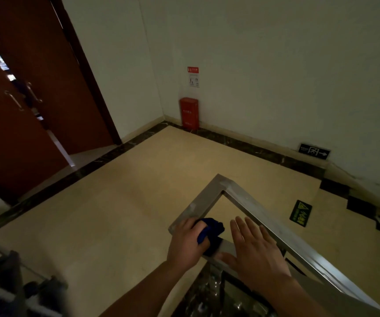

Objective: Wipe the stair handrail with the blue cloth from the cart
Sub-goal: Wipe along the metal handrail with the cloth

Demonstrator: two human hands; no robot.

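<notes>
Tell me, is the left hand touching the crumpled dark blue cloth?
Touching. The head view shows the left hand closed around the crumpled dark blue cloth, pressing it onto the flat steel handrail.

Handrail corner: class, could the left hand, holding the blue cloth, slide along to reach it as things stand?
Probably yes. The left hand presses the blue cloth on the handrail, and the bare rail up to the handrail corner has nothing on it. The right hand lies behind.

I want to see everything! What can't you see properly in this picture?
- Head view: the blue cloth is partly covered by the left hand.
- The cart is dark, blurred and cut off at the bottom-left edge.
- Writing on the red box is too small.
</notes>
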